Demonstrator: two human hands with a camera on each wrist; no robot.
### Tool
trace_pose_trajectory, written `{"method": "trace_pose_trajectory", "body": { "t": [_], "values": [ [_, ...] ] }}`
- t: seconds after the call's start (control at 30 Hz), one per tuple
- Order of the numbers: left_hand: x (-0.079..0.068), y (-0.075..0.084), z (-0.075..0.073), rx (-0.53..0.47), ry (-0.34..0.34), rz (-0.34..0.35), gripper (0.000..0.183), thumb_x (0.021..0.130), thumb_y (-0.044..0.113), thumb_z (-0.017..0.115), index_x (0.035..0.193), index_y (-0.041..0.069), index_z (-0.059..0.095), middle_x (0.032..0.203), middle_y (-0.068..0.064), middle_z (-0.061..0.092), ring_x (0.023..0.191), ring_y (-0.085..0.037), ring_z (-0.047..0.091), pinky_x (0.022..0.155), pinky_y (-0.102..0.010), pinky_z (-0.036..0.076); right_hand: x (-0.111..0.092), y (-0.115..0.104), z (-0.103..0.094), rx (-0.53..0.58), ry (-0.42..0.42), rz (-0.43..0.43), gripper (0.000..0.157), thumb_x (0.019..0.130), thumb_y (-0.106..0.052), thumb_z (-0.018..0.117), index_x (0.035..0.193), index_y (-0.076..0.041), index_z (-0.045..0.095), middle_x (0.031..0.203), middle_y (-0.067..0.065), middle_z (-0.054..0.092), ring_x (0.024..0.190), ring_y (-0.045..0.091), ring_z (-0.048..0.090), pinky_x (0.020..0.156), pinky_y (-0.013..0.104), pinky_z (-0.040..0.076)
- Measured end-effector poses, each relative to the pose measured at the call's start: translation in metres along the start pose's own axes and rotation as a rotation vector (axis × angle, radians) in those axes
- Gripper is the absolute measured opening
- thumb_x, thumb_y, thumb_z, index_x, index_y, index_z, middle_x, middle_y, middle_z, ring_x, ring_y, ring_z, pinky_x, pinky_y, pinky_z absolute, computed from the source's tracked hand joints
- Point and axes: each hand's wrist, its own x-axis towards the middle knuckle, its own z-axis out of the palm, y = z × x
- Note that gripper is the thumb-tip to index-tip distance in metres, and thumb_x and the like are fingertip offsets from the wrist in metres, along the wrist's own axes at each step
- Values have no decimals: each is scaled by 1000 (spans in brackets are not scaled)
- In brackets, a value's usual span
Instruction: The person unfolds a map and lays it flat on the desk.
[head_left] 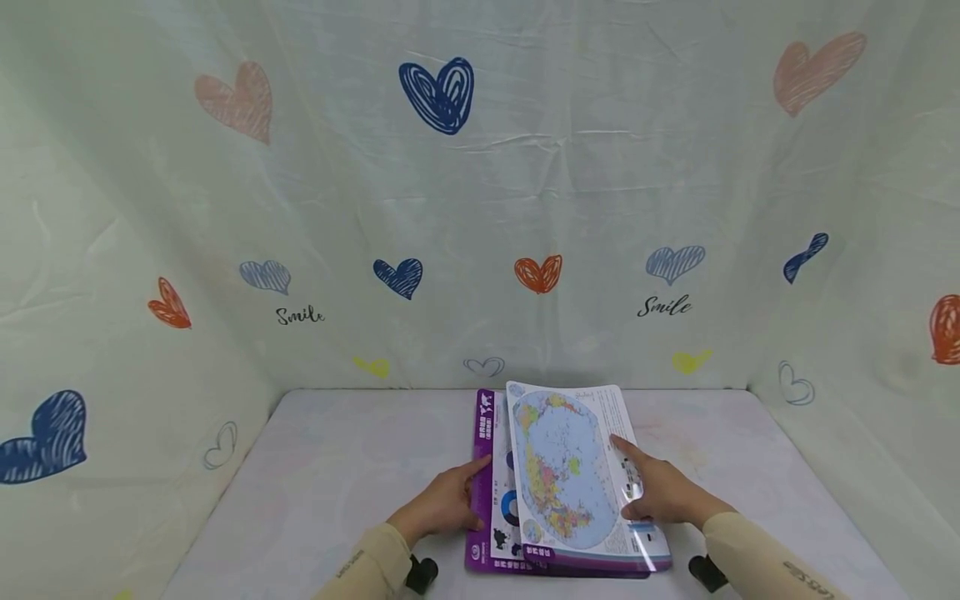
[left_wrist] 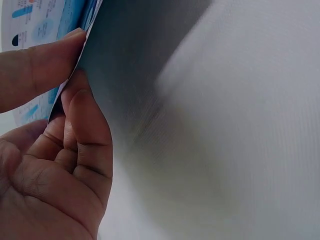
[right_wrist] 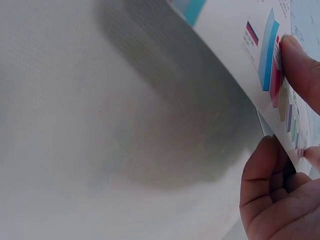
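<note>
Two printed sheets overlap at the middle of the table in the head view. On top is a glossy world map with a pale border, tilted slightly. Under it a purple-edged sheet shows along the left and bottom; the rest of it is hidden. My left hand pinches the left edge of the purple-edged sheet, and in the left wrist view the thumb lies on the printed face with curled fingers behind. With the thumb on its face and fingers under the edge, my right hand pinches the world map's right side.
The sheets lie on a white tabletop. Behind and beside it hangs a pale curtain printed with hearts and "Smile". A small black object shows by the left wrist, another black object by the right.
</note>
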Motion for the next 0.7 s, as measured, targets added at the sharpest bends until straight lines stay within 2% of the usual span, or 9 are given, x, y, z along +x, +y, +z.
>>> {"method": "trace_pose_trajectory", "body": {
  "t": [0.13, 0.33, 0.5, 0.7],
  "values": [
    [0, -3, -2, 3, 1, 2, 99, 66, -9, 84, 153, 4, 38, 78, -6, 59, 62, -17, 50, 55, -28, 43, 1, 2, -1, -9, 5, -3, 119, 63, -18, 93, 158, -8, 23, 112, 16, 64, 77, 20, 56, 91, 55, 46],
    [-2, -4, -5, 0, 8, 0, 98, 67, -10, 83, 153, 4, 38, 81, -5, 58, 64, -18, 50, 55, -29, 44, 0, 5, -3, -14, 13, -24, 119, 62, -17, 93, 158, -7, 23, 119, 21, 62, 77, 20, 54, 88, 53, 47],
    [-6, -5, -8, 27, 21, -15, 98, 67, -8, 84, 153, 6, 39, 80, -7, 55, 65, -19, 49, 56, -30, 43, -2, 3, -7, -18, 20, -22, 119, 61, -16, 94, 157, -6, 24, 122, 24, 61, 78, 21, 54, 86, 52, 47],
    [-10, -9, -13, 45, 26, 4, 97, 66, -7, 84, 152, 4, 39, 76, -6, 53, 62, -17, 47, 54, -29, 41, -4, 2, -10, -16, 21, -30, 118, 61, -15, 94, 157, -6, 25, 129, 30, 56, 84, 25, 56, 90, 55, 46]
  ]
}}
